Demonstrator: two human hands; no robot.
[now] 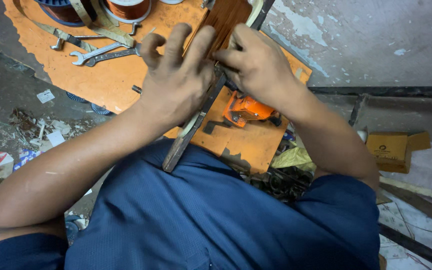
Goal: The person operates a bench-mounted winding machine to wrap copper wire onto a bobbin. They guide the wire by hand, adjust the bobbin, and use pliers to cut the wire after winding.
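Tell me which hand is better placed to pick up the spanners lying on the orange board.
Left, probably. The left hand lies on the copper winding right beside the spanners. The right hand grips the winding's far side, away from them, above the orange tool.

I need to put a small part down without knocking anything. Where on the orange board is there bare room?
Bare orange board lies below the spanners, left of the left hand. A smaller patch sits below the orange tool. Crowded: the top edge with wire spools, and the centre under both hands, right hand.
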